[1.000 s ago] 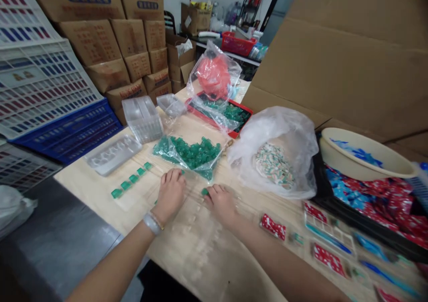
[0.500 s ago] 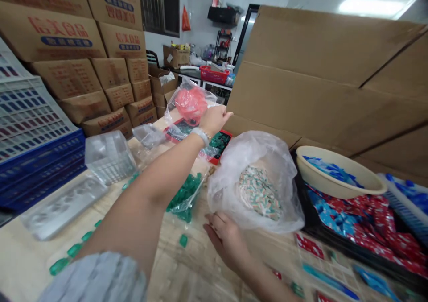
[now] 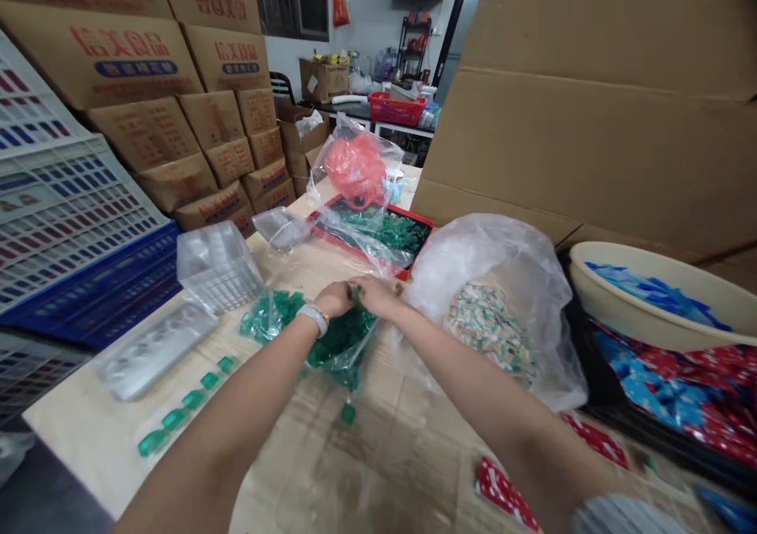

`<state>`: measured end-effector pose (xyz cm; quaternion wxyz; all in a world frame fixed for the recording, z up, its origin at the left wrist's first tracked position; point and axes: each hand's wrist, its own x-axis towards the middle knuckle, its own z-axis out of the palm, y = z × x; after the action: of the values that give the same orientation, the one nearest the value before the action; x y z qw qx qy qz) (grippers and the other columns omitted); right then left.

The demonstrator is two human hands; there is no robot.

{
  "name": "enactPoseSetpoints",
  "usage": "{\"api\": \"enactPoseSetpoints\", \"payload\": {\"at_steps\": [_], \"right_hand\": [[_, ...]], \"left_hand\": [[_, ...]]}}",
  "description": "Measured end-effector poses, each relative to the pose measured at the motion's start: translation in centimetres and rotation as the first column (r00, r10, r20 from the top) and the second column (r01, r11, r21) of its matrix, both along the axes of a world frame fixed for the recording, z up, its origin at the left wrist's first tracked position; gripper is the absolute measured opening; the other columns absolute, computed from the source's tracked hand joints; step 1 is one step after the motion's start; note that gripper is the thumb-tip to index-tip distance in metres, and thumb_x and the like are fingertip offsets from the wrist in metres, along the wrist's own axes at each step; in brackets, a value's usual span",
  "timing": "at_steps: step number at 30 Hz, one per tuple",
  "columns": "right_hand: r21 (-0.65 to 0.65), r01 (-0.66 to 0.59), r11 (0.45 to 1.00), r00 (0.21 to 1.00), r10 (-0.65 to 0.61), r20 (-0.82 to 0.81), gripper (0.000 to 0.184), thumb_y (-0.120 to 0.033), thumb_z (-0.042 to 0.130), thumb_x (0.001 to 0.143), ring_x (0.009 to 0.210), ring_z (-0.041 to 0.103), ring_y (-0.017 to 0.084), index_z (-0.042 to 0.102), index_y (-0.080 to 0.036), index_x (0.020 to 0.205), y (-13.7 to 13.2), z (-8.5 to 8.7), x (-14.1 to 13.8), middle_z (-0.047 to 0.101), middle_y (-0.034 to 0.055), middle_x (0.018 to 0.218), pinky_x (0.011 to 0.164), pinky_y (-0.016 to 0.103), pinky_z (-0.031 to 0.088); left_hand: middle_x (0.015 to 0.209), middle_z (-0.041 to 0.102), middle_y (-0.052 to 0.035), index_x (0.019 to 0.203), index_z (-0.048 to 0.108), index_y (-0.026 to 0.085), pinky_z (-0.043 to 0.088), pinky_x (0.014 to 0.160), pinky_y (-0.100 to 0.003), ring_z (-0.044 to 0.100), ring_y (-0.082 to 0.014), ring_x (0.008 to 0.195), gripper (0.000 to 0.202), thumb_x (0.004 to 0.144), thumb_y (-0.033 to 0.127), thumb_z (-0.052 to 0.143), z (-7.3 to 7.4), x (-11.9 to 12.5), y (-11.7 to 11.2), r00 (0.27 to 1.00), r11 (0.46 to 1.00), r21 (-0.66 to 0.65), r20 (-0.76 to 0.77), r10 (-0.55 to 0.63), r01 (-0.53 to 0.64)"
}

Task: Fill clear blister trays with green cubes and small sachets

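Observation:
My left hand (image 3: 334,298) and my right hand (image 3: 376,295) meet at the top edge of a clear bag of green candies (image 3: 331,343) on the table. Both hands have their fingers closed on the bag's plastic. A white bracelet is on my left wrist. One loose green candy (image 3: 348,413) lies just below the bag. A row of several green candies (image 3: 184,401) sits to the left, beside a clear plastic tray (image 3: 154,348).
A big clear bag of striped candies (image 3: 494,323) stands right of my hands. Behind are a red tray (image 3: 421,220) with green candies and a bag of red ones (image 3: 357,165). A cream bowl (image 3: 615,297), red packets (image 3: 504,492), stacked clear trays (image 3: 218,267), crates and cartons surround the table.
My left hand came back from reaching toward the far red bag. My right hand left the table. Both now grip the green candy bag, and the camera has dipped a little.

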<state>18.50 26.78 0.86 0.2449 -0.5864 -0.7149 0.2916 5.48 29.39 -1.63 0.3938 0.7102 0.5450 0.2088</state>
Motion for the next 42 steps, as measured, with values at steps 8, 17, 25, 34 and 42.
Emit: {"api": "enactPoseSetpoints", "payload": {"at_steps": [8, 17, 25, 34, 42], "right_hand": [[-0.227, 0.033, 0.973, 0.938, -0.108, -0.328, 0.018, -0.012, 0.051, 0.070, 0.059, 0.055, 0.009, 0.059, -0.014, 0.086, 0.2, -1.9, -0.4, 0.061, -0.0005, 0.069, 0.060, 0.022, 0.045], [-0.041, 0.043, 0.998, 0.873, -0.057, -0.485, 0.016, -0.011, 0.053, 0.065, 0.057, 0.049, 0.008, 0.055, -0.014, 0.081, -3.9, 1.1, 1.1, 0.051, -0.0035, 0.063, 0.056, 0.021, 0.041], [0.234, 0.130, 0.964, 0.991, -0.136, 0.009, 0.021, -0.007, 0.045, 0.069, 0.067, 0.051, 0.011, 0.056, -0.013, 0.085, -9.6, 2.7, 3.4, 0.055, 0.0026, 0.073, 0.065, 0.024, 0.041], [-0.020, 0.120, 0.993, 0.989, -0.121, -0.090, 0.018, -0.014, 0.045, 0.071, 0.067, 0.054, 0.012, 0.059, -0.015, 0.082, -22.9, 0.8, 8.1, 0.056, 0.0043, 0.077, 0.060, 0.024, 0.043], [-0.001, -0.073, 0.997, 0.994, 0.073, -0.079, 0.014, -0.011, 0.048, 0.075, 0.070, 0.053, 0.010, 0.056, -0.016, 0.084, -24.2, -0.6, -1.2, 0.054, 0.0026, 0.079, 0.066, 0.021, 0.043]], "left_hand": [[0.075, 0.056, -0.0025, 0.096, 0.050, 0.014, 0.042, 0.053, -0.020, 0.051, -0.0082, 0.057, 0.028, 0.068, 0.017, 0.053, 1.3, -2.3, -1.5, 0.817, 0.944, -0.273, 0.491, 0.303, -0.186], [0.053, 0.045, 0.0017, 0.065, 0.051, 0.012, 0.026, 0.034, -0.015, 0.040, -0.0054, 0.041, 0.007, 0.062, 0.010, 0.045, 5.2, -1.2, -6.4, 0.650, 0.750, -0.651, 0.623, 0.436, 0.120], [0.062, 0.046, 0.0002, 0.068, 0.053, 0.013, 0.026, 0.034, -0.011, 0.040, -0.0043, 0.047, 0.004, 0.064, 0.012, 0.052, 7.6, -1.5, -11.2, 0.420, 0.796, -0.524, 0.824, 0.381, 0.304], [0.070, 0.051, -0.0049, 0.070, 0.055, 0.014, 0.041, 0.039, -0.013, 0.051, -0.0086, 0.057, 0.014, 0.078, 0.017, 0.044, 5.2, -4.2, -18.4, 0.389, 0.410, -0.896, 0.444, 0.808, 0.172], [0.062, 0.044, 0.0021, 0.078, 0.060, 0.013, 0.028, 0.033, -0.012, 0.040, -0.0038, 0.047, 0.011, 0.071, 0.019, 0.055, 3.8, -7.5, -26.3, 0.338, 0.577, -0.800, 0.504, 0.795, -0.163]]}}
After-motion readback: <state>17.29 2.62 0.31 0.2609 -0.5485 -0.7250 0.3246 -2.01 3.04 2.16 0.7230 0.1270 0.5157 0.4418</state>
